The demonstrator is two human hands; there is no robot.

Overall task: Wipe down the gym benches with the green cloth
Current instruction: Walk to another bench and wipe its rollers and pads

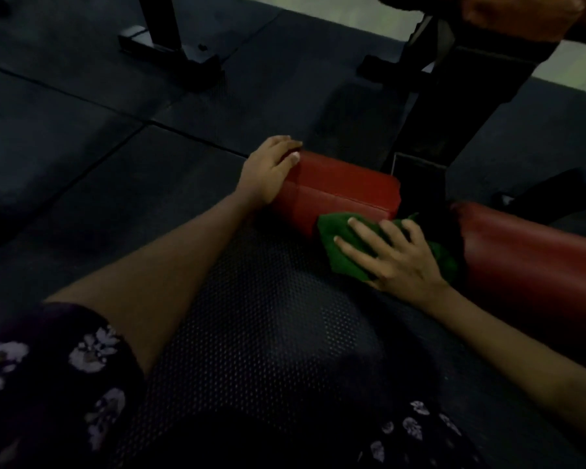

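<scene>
A small red padded bench seat (342, 187) sits low in the middle of the view. My left hand (268, 170) rests on its left end, fingers laid over the top corner. The green cloth (339, 231) lies bunched against the pad's near right side. My right hand (393, 252) presses flat on the cloth with fingers spread. A longer red pad (528, 258) runs off to the right, just beyond the cloth.
A black steel frame post (454, 106) rises behind the seat. Another machine's black foot (176, 52) stands on the dark rubber floor mats (82, 147) at the upper left. An orange-red pad (521, 15) shows at the top right. My dark floral clothing fills the bottom.
</scene>
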